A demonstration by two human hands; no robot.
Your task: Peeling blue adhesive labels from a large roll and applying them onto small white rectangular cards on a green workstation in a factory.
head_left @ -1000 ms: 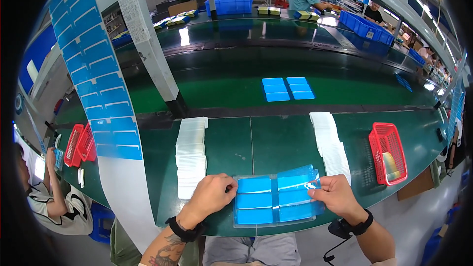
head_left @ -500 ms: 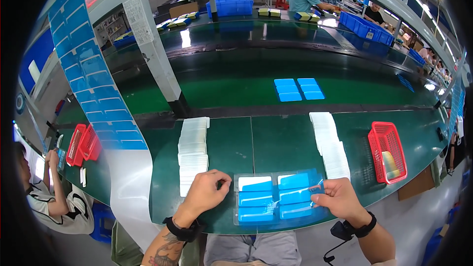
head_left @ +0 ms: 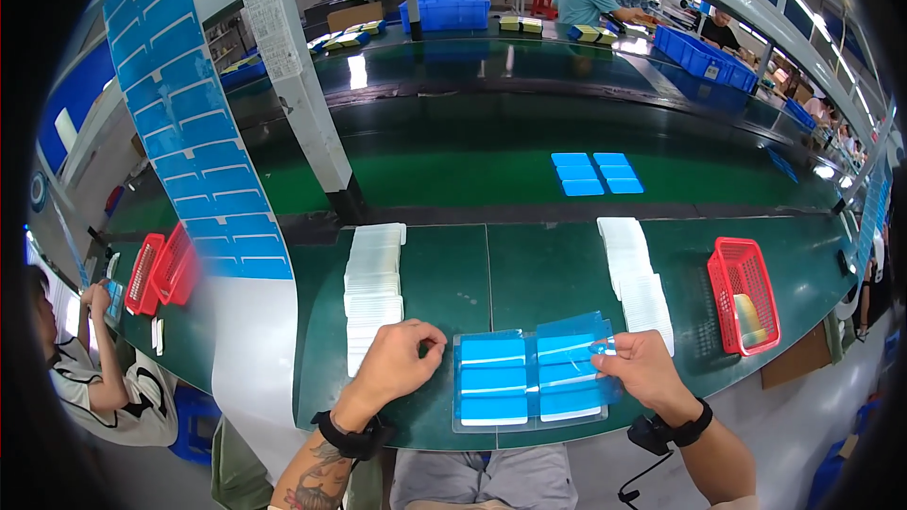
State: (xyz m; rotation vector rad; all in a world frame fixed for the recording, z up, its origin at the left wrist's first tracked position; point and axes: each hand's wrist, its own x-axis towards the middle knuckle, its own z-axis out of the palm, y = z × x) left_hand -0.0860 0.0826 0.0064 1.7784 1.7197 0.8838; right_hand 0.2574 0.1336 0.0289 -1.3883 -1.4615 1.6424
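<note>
A clear plastic tray (head_left: 456,423) lies at the table's near edge in front of me. Blue rectangular film pieces (head_left: 492,380) sit over it in two columns, with a white strip showing below the lower right one. My right hand (head_left: 644,370) pinches the right edge of a clear film sheet (head_left: 602,344) that carries blue pieces; its right side is raised and tilted over the tray. Left of the tray, my left hand (head_left: 408,357) is curled, thumb and forefinger together, with nothing visible between them. Stacks of white cards lie behind each hand, a left stack (head_left: 373,293) and a right stack (head_left: 635,274).
A red basket (head_left: 744,295) with a yellowish item stands at the right. On the left hangs a long blue-and-white film strip (head_left: 203,132), beside more red baskets (head_left: 170,269). Beyond the table runs a green conveyor belt (head_left: 453,151) carrying blue pieces (head_left: 597,175). A co-worker (head_left: 104,368) sits at left.
The blue film has shifted over the tray, covering the white that showed along its top. My right hand keeps its pinch. The blue pieces on the belt have moved right.
</note>
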